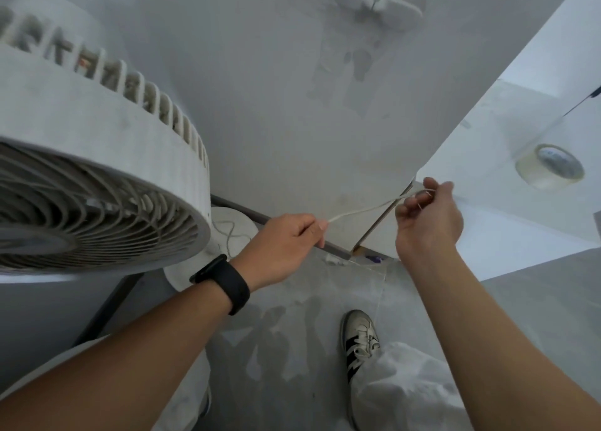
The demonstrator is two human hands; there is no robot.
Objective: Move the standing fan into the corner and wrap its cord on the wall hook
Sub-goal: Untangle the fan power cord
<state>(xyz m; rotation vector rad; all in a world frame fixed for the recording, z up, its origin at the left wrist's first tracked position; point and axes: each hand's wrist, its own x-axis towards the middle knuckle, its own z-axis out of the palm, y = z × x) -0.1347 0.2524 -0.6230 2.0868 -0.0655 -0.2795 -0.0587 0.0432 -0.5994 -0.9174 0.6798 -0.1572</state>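
mid-frame, left hand (286, 242) and right hand (429, 216) each pinch the fan's cord (364, 210) taut; standing fan (97, 177) at left; best kept tensioned towards wall hook (377, 0), top.

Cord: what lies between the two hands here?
In the head view, a slack stretch of the thin white cord spans from the left hand to the right hand, crossing the wall's bottom edge. Nothing else lies between them.

Tape roll (549, 166) on shelf; sneaker (359, 341) on floor
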